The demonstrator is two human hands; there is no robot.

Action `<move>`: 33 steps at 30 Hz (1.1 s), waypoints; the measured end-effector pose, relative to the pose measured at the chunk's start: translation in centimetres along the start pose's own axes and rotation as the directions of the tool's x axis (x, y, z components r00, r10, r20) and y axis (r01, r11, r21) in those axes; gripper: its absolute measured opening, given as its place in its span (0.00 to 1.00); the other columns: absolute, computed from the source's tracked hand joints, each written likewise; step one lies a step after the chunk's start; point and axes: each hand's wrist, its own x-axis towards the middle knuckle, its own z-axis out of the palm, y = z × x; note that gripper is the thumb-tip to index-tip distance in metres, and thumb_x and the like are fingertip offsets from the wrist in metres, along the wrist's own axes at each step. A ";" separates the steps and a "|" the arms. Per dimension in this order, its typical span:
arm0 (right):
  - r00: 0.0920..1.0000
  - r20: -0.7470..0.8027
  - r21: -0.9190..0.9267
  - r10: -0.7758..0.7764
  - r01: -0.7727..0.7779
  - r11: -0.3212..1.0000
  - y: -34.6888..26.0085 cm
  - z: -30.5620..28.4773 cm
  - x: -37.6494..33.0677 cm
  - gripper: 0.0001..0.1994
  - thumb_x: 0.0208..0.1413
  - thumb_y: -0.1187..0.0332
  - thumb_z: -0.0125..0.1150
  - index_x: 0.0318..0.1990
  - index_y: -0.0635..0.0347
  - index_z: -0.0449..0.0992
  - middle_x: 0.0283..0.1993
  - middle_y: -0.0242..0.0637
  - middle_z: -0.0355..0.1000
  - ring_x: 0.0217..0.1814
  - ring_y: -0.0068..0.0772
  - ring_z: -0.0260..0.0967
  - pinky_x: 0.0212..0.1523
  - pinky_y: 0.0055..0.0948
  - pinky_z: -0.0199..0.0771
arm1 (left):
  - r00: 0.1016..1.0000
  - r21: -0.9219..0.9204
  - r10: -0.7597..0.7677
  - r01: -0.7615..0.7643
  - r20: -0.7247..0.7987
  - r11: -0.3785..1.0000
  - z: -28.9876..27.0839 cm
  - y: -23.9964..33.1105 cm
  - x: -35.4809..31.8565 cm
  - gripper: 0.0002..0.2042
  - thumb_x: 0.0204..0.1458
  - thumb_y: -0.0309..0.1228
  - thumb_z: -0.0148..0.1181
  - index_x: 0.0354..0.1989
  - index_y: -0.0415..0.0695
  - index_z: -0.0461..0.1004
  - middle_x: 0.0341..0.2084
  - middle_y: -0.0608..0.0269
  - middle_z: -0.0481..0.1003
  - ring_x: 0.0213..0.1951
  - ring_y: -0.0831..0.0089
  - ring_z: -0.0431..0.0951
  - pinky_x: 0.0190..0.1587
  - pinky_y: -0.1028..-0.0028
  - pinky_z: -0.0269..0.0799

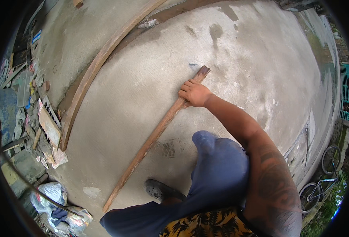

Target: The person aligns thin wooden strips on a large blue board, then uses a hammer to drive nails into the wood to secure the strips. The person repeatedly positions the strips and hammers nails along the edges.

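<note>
A long narrow wooden batten (151, 140) lies flat on the grey concrete slab (237, 51), running from lower left to upper right. My right hand (194, 93) presses down on it near its far end, fingers curled over the wood. My left hand is out of sight. My bent knee in blue shorts (218, 162) and a dark shoe (158, 190) sit just right of the batten's near half.
A curved wooden form board (91, 75) edges the slab on the left. Rubble, wood scraps and plastic bags (54, 195) pile along the far left. A bicycle (320, 181) stands at the lower right beyond the slab's edge.
</note>
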 end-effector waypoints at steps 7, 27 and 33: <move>0.651 -0.505 0.314 0.566 -0.472 0.824 -0.1 2.5 -7.5 0.21 0.65 0.58 0.67 0.59 0.58 0.74 0.65 0.45 0.70 0.72 0.50 0.64 0.75 0.48 0.62 | 0.890 0.668 -0.253 -0.075 0.380 0.740 26.3 -20.9 -4.0 0.43 0.71 0.67 0.43 0.20 0.33 0.70 0.17 0.60 0.67 0.25 0.66 0.66 0.34 0.59 0.66; 0.992 0.084 -0.169 -0.091 0.104 0.980 4.6 -2.2 4.3 0.34 0.48 0.51 0.81 0.62 0.49 0.76 0.64 0.35 0.72 0.71 0.45 0.66 0.72 0.48 0.68 | 0.666 0.545 -0.197 -0.365 0.719 0.754 38.1 -27.3 -29.7 0.33 0.63 0.65 0.56 0.31 0.42 0.84 0.34 0.52 0.81 0.44 0.53 0.84 0.45 0.56 0.81; 1.000 0.014 -0.198 -0.004 0.007 0.980 2.9 -2.6 6.7 0.28 0.45 0.53 0.83 0.53 0.49 0.81 0.53 0.33 0.75 0.60 0.45 0.70 0.65 0.45 0.74 | 0.717 0.532 -0.151 -0.340 0.680 0.775 36.4 -26.4 -32.6 0.33 0.61 0.67 0.57 0.29 0.43 0.83 0.32 0.56 0.79 0.42 0.57 0.82 0.43 0.58 0.82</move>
